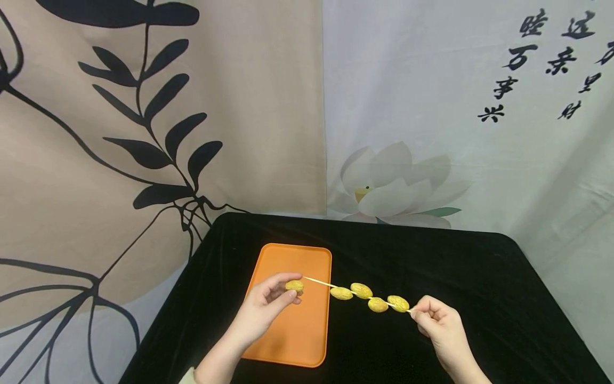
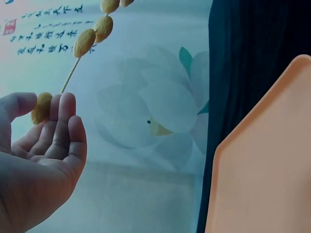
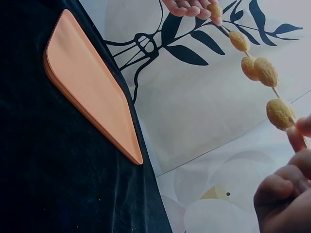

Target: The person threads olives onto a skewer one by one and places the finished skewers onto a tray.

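Observation:
My left hand [image 1: 271,304] pinches a wrinkled yellow oval piece [image 1: 295,286], like a dried date, between thumb and fingers above an orange tray. On the right, my right hand [image 1: 441,322] grips one end of a thin wooden skewer [image 1: 317,281]. Several similar yellow pieces [image 1: 361,290] are threaded along it, toward the right hand. The skewer's bare end reaches the left fingertips [image 2: 68,99], beside the loose piece [image 2: 42,108]; whether it touches the piece I cannot tell. In the right wrist view the threaded piece [image 3: 280,114] nearest the right fingers sits just beyond them.
The orange tray [image 1: 288,341] lies on a black cloth-covered table [image 1: 384,352], under the left hand. Behind the table hangs a cloth backdrop [image 1: 268,106] with dark leaves, a pale lotus and dark written characters.

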Motion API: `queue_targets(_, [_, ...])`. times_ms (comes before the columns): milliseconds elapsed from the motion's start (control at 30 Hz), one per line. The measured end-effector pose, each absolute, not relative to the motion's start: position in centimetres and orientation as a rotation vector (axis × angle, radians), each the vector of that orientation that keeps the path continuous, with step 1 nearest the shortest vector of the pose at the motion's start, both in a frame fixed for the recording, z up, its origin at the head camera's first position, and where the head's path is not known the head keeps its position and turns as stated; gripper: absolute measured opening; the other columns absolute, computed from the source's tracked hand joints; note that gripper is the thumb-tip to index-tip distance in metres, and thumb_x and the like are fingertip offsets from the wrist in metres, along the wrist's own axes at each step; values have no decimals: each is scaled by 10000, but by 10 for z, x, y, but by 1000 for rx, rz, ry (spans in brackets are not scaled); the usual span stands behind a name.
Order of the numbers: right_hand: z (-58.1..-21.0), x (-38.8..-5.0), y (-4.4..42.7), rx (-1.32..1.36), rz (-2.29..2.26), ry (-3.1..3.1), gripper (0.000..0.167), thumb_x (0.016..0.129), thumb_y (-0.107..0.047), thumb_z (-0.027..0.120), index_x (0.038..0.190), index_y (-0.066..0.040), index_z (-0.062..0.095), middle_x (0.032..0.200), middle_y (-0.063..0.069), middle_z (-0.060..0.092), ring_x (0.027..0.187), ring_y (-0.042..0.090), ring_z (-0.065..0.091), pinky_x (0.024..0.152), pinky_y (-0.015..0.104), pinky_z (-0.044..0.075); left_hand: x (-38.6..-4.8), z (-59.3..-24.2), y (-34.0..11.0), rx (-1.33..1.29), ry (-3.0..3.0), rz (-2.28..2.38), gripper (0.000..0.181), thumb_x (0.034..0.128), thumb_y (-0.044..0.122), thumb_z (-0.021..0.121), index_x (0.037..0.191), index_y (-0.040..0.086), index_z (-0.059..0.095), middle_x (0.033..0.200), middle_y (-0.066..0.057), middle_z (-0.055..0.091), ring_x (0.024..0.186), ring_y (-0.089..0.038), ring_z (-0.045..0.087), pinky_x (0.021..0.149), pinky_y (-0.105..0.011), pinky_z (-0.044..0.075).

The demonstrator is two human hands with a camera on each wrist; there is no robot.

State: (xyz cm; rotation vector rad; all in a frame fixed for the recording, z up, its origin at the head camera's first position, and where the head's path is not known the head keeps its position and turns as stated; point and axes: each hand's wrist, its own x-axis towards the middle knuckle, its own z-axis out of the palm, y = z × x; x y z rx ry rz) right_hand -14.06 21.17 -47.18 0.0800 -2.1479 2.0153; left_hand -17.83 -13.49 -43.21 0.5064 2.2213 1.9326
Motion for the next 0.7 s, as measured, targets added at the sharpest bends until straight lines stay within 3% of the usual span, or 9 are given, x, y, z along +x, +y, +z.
queue_targets(367, [-467,-138,215,228,2057,-2071,235,827,201,524,721,-6,558,525,29,323,454,281,223,381,384,180,-181,-434,-132,343,2230,2029,270,996,239,555,1103,3,628,982,-138,689,879,-248,677,822,-324,537])
queue_targets(700, [-467,-136,219,271,2056,-2063,177,821,209,518,733,56,528,541,46,328,464,282,240,389,380,198,-182,-440,-126,268,2088,2161,254,1007,167,517,1198,21,599,936,-148,629,795,-235,652,776,-342,547])
